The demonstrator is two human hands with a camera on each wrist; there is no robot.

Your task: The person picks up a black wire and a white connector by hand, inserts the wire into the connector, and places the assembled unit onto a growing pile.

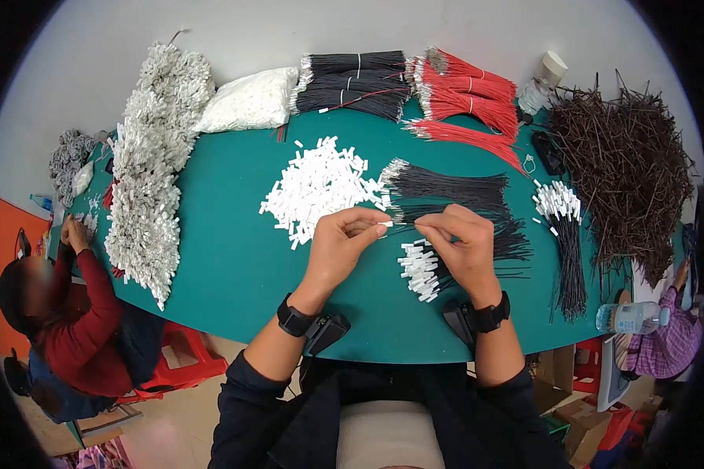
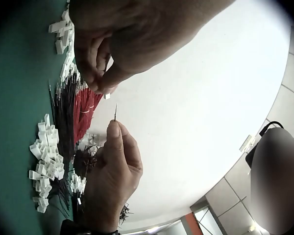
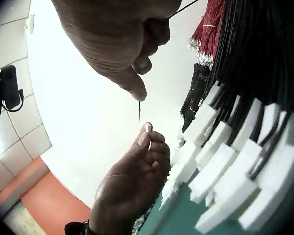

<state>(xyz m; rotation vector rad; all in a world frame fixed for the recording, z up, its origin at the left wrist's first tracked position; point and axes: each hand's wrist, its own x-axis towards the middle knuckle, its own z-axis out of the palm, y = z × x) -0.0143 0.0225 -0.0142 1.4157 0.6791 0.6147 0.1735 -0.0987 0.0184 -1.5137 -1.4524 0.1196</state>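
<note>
Between thumb and index finger, my left hand (image 1: 338,246) pinches a small white plastic connector housing (image 3: 148,128). Facing it, my right hand (image 1: 468,242) pinches a thin black wire (image 3: 139,111), whose bare-looking tip sticks out past the fingertips. In the left wrist view a short gap separates the wire tip from the housing. Left of the hands lies a loose heap of white housings (image 1: 313,187). Below the right hand is a cluster of black wires with white housings on their ends (image 1: 419,272). A spread of black wires (image 1: 454,187) lies just beyond the hands.
Tied black wire bundles (image 1: 356,82), red wire bundles (image 1: 469,90) and a white bag (image 1: 250,100) line the back of the green table (image 1: 235,258). A tall white pile (image 1: 149,180) stands left, a brown pile (image 1: 622,172) right. A bottle (image 1: 630,318) lies near the right edge. Two other people sit alongside.
</note>
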